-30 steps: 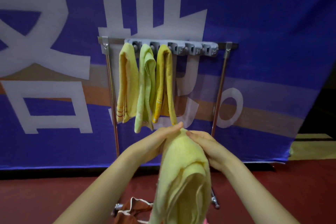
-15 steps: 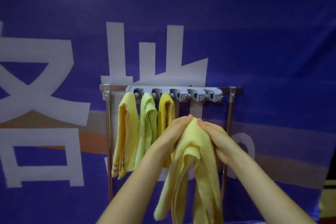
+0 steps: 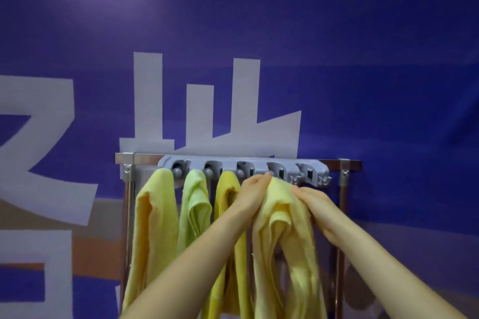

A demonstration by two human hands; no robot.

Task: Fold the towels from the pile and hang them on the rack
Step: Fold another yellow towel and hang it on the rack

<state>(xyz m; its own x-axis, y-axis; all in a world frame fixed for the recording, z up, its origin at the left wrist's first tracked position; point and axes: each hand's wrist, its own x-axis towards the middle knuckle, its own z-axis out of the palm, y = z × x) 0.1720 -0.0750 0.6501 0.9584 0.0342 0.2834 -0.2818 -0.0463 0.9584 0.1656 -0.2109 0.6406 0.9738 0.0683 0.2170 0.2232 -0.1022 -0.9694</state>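
A grey clip rack (image 3: 315, 168) is fixed to a metal bar on a stand. Three folded towels hang from its left clips: a yellow-orange towel (image 3: 153, 228), a light green towel (image 3: 194, 210) and a deeper yellow towel (image 3: 228, 189). Both hands pinch the folded top of a pale yellow towel (image 3: 282, 235) right at the fourth clip. My left hand (image 3: 252, 193) grips it from the left and my right hand (image 3: 315, 204) from the right. The towel's two halves hang down below my hands. Whether the clip has caught it is hidden by my fingers.
A blue banner (image 3: 337, 59) with large white characters fills the background behind the stand. The stand's metal uprights (image 3: 341, 215) run down at both ends of the bar. The rightmost clip holds nothing.
My hands have lifted the pale yellow towel from waist height up to the rack's fourth clip. The view has tilted upward, so the floor has dropped out of sight.
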